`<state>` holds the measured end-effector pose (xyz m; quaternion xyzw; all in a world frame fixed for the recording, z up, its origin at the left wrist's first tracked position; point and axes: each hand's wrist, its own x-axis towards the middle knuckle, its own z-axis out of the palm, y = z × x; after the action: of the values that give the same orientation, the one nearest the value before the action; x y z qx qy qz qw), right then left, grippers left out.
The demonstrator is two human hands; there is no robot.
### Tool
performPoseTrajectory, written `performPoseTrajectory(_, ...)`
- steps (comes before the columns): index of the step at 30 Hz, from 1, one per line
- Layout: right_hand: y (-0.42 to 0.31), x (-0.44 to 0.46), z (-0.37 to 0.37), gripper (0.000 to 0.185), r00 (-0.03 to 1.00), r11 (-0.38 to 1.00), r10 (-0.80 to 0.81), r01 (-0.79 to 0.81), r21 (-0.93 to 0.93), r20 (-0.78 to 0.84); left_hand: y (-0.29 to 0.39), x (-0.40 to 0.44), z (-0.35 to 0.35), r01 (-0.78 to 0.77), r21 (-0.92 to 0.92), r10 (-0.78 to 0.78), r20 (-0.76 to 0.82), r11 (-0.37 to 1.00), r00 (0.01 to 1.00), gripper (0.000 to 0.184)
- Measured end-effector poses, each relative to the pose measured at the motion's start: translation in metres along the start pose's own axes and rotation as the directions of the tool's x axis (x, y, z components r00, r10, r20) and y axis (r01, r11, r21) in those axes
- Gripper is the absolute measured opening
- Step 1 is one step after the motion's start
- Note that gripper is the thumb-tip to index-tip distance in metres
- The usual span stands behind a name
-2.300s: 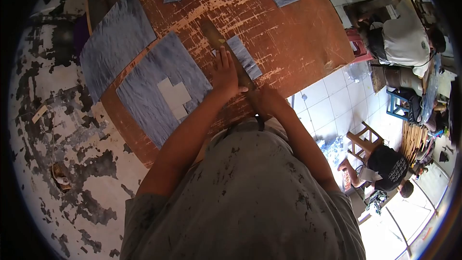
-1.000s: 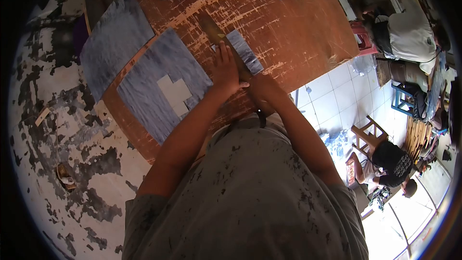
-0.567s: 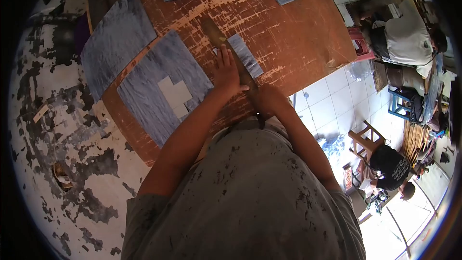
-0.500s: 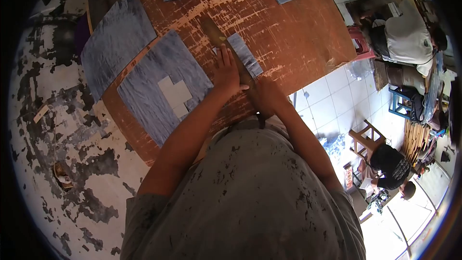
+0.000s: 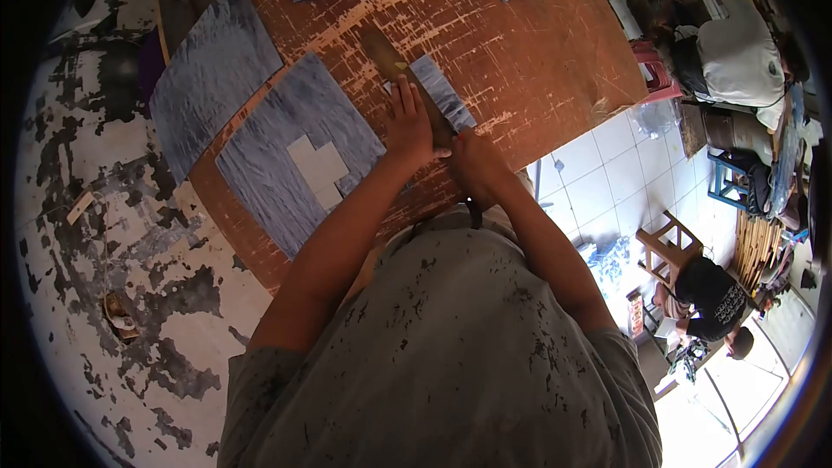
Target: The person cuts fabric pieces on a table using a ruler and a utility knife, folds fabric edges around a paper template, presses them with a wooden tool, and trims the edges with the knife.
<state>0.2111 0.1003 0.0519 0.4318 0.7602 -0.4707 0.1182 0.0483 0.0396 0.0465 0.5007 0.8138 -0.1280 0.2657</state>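
White tiles right, patchy floor left

At the far right are 2 people: a person in a black shirt, right beside a wooden stool, and higher up a person in a pale shirt. Between them stands a blue stool, with a dark item against it. Above it, clear plastic lies near a red plastic item. Thin sticks are bunched near the black shirt. On the left, a pale scrap and a small brown object, too small to identify, lie well apart.
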Motion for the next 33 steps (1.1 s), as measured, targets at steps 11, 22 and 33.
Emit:
performPoseTrajectory(11,-0.003,0.026,0.000,0.034,0.996,0.974,-0.031,0.048,-0.221,0.081,0.004,-0.002,-0.007,0.016,0.040,-0.016,0.013,0.999,1.000,0.157)
performPoseTrajectory(22,0.050,0.012,0.028,0.039,0.971,0.919,-0.073,0.154,-0.364,0.227,0.008,-0.007,-0.015,0.003,0.013,-0.003,0.007,1.000,1.000,0.153)
performPoseTrajectory(33,-0.001,-0.031,-0.020,0.044,0.986,0.987,0.139,-0.131,0.091,-0.094,-0.005,-0.002,0.001,-0.069,-0.003,0.069,-0.052,0.998,0.996,0.157)
